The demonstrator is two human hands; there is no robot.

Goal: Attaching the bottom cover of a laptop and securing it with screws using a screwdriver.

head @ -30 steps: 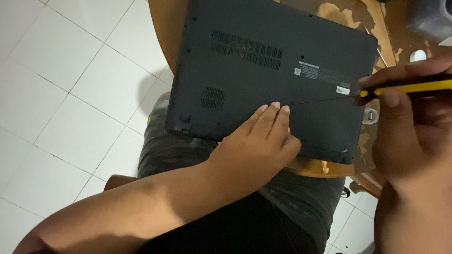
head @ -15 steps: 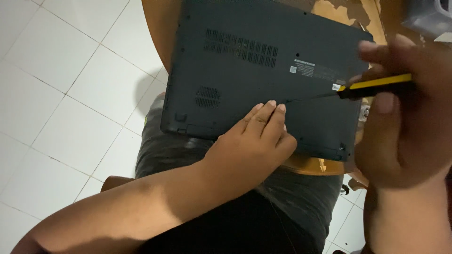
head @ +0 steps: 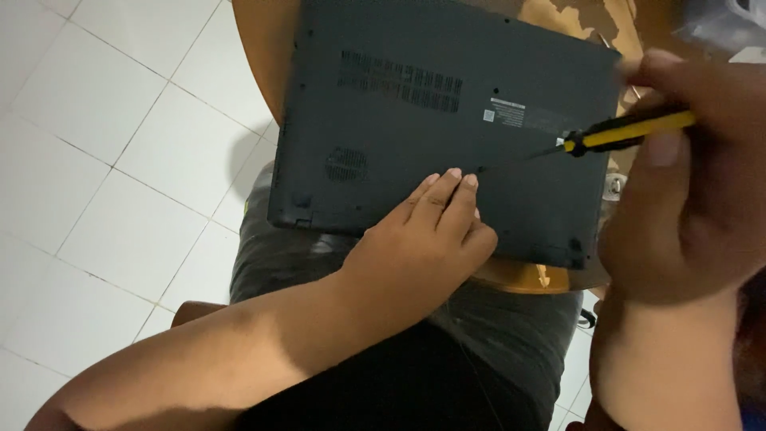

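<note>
A dark grey laptop (head: 415, 144) lies upside down on a round wooden table (head: 263, 48), its vented base facing up. My left hand (head: 423, 239) rests flat on the near edge of the base, fingers together pointing toward the middle. My right hand (head: 686, 191) grips a screwdriver (head: 622, 132) with a yellow and black handle. Its thin shaft slants down to the left, and the tip touches the base just beyond my left fingertips.
White floor tiles (head: 120, 160) fill the left side. My lap in dark grey shorts (head: 495, 335) lies under the table's near edge. A small metal piece (head: 614, 185) sits by the laptop's right edge. Pale objects show at the top right corner.
The screwdriver tip has slid left along the base toward my left fingertips. My right hand has lowered slightly. The left hand stays pressed on the laptop.
</note>
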